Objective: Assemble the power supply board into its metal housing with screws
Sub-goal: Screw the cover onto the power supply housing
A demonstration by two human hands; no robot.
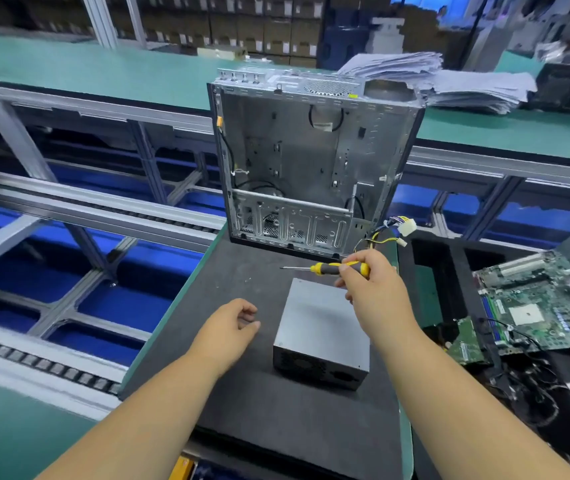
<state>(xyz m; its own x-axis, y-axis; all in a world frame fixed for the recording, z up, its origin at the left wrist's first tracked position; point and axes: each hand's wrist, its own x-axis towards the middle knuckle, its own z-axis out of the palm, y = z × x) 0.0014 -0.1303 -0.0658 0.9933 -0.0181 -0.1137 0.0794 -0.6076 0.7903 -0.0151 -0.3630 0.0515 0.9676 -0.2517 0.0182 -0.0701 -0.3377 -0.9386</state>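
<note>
A grey metal computer case lies with its open side up at the far end of a dark foam work mat, its interior bare but for a few black cables along the walls and a perforated drive bracket at its near edge. A bundle of yellow and black wires with white connectors trails out past the case's near right corner.

To the right, a black foam tray holds a green motherboard lying tilted across its compartments, with a smaller green board and loose black wiring beside it. A stack of papers sits on the green bench behind the case.

The power supply unit, a closed grey metal box with a plain top and a dark vented near face, rests on the mat just in front of the case, outside it. A few tiny screws lie on the mat to its left.

The person's right hand hovers over the unit's far edge, fingers curled round the handle of a yellow-and-black screwdriver whose tip points left. The left hand hangs over the mat left of the unit, fingers loosely curled and holding nothing.
</note>
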